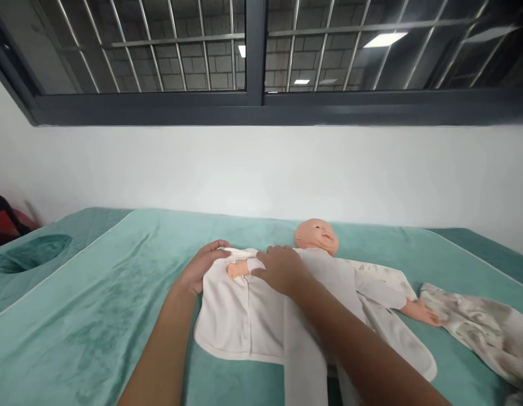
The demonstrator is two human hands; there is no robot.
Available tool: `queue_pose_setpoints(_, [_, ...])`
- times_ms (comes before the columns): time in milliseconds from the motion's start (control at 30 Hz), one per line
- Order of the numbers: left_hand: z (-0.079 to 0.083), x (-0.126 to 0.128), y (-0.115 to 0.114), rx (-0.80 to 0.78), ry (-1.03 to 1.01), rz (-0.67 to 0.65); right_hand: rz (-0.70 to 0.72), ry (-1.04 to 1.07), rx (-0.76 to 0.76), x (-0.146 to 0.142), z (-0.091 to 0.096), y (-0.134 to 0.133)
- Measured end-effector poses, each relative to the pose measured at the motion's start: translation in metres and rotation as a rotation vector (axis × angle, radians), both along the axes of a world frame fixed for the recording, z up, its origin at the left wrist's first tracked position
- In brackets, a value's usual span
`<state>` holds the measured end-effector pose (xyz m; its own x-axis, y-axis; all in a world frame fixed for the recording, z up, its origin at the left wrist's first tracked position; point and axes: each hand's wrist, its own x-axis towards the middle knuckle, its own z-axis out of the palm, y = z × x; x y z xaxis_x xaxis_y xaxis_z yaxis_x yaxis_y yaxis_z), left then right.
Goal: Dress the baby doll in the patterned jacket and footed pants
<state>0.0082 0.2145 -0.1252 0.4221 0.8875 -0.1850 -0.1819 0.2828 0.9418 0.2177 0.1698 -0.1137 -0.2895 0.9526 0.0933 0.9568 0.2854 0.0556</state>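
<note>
A person leans over a bed (96,316) covered in teal cloth, with both bare arms reaching forward to a baby doll (316,234) that lies on its back. The doll wears a white jacket (240,321), which spreads wide under both sets of fingers. The left hand (201,269) rests on the jacket's outer edge. Its fingers (214,248) lie together and flat against the cloth, clamped on nothing that shows. The right hand (282,269) lies across the doll's chest. Its fingers (263,272) are stretched over the sleeve cuff (255,264), and it is not possible to tell whether they pinch it. The doll's small hand (234,271) pokes out of the cuff, between the two sets of fingers and just beside the right fingertips. The doll's head sits just beyond the right fingers, toward the white wall (202,169). Well to the right of them lies a crumpled patterned cloth (481,330), near the doll's other outstretched arm. A barred window (253,56) runs above.
</note>
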Motion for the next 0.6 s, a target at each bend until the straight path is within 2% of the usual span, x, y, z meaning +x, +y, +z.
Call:
queue_pose_setpoints(133, [0.010,0.029,-0.024,-0.019,-0.132,-0.080,-0.049,0.015,-0.034,-0.006,-0.009,0.006])
queue_pose_setpoints(233, [0.014,0.060,-0.043,0.050,-0.153,-0.100,-0.035,0.032,-0.072,-0.011,-0.010,0.008])
queue_pose_setpoints(333, [0.009,0.073,-0.049,0.060,-0.208,-0.058,0.002,0.069,-0.058,-0.006,0.000,0.004])
queue_pose_setpoints(400, [0.001,0.070,-0.044,0.041,-0.210,0.013,-0.008,0.213,0.009,0.011,0.013,-0.007])
queue_pose_setpoints(467, [-0.008,0.065,-0.036,0.040,-0.141,0.103,-0.147,0.446,0.138,0.043,0.023,-0.025])
queue_pose_setpoints(533, [-0.017,0.062,-0.030,0.056,-0.040,0.170,-0.465,0.531,0.239,0.085,0.026,-0.045])
queue_pose_setpoints(600, [-0.022,0.062,-0.027,0.072,0.035,0.201,-0.624,0.483,0.141,0.126,0.020,-0.065])
